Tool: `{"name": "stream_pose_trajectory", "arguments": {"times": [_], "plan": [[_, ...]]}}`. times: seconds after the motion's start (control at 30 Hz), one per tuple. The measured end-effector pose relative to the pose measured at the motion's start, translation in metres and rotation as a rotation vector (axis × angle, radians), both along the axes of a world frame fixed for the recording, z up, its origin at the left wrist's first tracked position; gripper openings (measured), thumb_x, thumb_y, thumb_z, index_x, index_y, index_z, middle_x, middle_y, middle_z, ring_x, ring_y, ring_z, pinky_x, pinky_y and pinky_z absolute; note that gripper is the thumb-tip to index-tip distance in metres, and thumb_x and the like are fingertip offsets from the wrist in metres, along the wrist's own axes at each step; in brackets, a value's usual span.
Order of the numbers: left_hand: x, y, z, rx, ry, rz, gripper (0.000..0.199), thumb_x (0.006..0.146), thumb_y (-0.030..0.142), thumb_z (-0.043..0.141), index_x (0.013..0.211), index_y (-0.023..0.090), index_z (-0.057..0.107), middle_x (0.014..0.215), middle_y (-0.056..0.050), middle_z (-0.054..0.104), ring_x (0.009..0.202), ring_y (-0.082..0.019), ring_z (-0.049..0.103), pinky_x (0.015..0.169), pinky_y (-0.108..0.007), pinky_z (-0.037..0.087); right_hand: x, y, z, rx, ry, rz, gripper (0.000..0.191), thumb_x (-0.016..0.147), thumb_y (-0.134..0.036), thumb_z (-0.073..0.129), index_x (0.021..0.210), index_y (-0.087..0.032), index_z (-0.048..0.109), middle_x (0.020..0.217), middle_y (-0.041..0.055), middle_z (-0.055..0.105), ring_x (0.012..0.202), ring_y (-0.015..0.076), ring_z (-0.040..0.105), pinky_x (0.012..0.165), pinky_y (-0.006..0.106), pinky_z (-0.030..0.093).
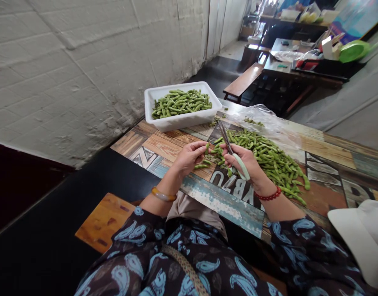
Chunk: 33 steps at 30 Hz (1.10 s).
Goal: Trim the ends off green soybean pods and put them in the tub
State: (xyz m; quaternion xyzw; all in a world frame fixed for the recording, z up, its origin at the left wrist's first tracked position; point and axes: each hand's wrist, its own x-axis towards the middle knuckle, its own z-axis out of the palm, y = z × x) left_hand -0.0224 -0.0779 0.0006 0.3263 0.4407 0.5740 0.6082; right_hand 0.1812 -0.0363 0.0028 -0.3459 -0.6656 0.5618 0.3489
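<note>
Between the thumb and fingers of my left hand (191,156) is a green soybean pod (207,149), held upright. My right hand (243,158) grips scissors (227,137) with pale green handles, the blades pointing up and away from me. Both hands are above the near edge of the table, a short gap apart. A large heap of soybean pods (269,158) spreads beside and behind my right hand. A few loose pods (203,165) lie just under my left hand. Beyond my hands stands a white plastic tub (179,122) filled with pods.
The patterned table (164,146) has a clear plastic bag (266,117) and small trimmings behind the heap. A white cap (358,230) is at the right. A wooden stool (105,222) stands at lower left, a pale wall (99,61) beyond. Farther back are a bench (244,80) and cluttered tables.
</note>
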Motion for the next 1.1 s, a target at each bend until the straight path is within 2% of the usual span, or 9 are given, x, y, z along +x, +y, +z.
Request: {"name": "stream_pose_trajectory", "arguments": {"times": [0.23,0.37,0.47,0.77,0.93,1.1], "plan": [[0.005,-0.009,0.019,0.021,-0.050,-0.022,0.037,0.062,0.034,0.087,0.086,0.012,0.071,0.073,-0.003,0.068,0.051,-0.003,0.046,0.045,-0.015,0.029,0.000,-0.007,0.006,0.110,-0.122,0.112,0.053,0.081,-0.054,0.069,0.118,-0.017,0.067,0.090,0.0039,0.065,0.070,0.0144,0.060,0.062,0.027,0.051],[0.006,-0.012,0.023,0.027,-0.043,-0.023,0.038,0.060,0.033,0.089,0.085,0.013,0.069,0.071,-0.001,0.066,0.051,-0.003,0.046,0.046,-0.014,0.031,-0.001,-0.009,0.012,0.263,-0.210,0.163,0.050,0.081,-0.051,0.070,0.116,-0.015,0.068,0.094,0.0072,0.067,0.083,0.0198,0.063,0.076,0.033,0.053],[0.006,-0.014,0.025,0.024,-0.019,-0.035,0.038,0.063,0.037,0.087,0.083,0.013,0.068,0.071,-0.001,0.066,0.051,-0.003,0.046,0.046,-0.014,0.031,0.000,-0.009,0.017,0.365,-0.255,0.191,0.051,0.081,-0.052,0.070,0.116,-0.016,0.068,0.096,0.0086,0.067,0.087,0.0223,0.064,0.081,0.036,0.053],[0.005,-0.018,0.027,0.074,0.101,-0.111,0.038,0.070,0.046,0.081,0.075,0.011,0.065,0.066,0.000,0.064,0.046,-0.002,0.042,0.043,-0.016,0.023,0.002,-0.010,0.020,0.462,-0.306,0.219,0.048,0.084,-0.054,0.069,0.114,-0.016,0.069,0.093,0.0082,0.066,0.082,0.0205,0.062,0.078,0.035,0.052],[0.004,-0.019,0.028,0.069,0.121,-0.117,0.038,0.070,0.045,0.082,0.073,0.011,0.064,0.065,-0.001,0.063,0.046,-0.002,0.043,0.044,-0.016,0.024,0.002,-0.009,0.018,0.508,-0.299,0.202,0.043,0.085,-0.053,0.067,0.107,-0.016,0.070,0.086,0.0064,0.066,0.079,0.0195,0.061,0.077,0.033,0.050],[0.005,-0.019,0.026,0.063,0.058,-0.081,0.036,0.067,0.041,0.084,0.076,0.012,0.065,0.067,-0.001,0.064,0.049,-0.002,0.044,0.045,-0.016,0.028,0.001,-0.010,0.019,0.468,-0.267,0.187,0.033,0.085,-0.048,0.069,0.094,-0.017,0.072,0.077,0.0033,0.065,0.072,0.0164,0.058,0.072,0.030,0.048]]}}
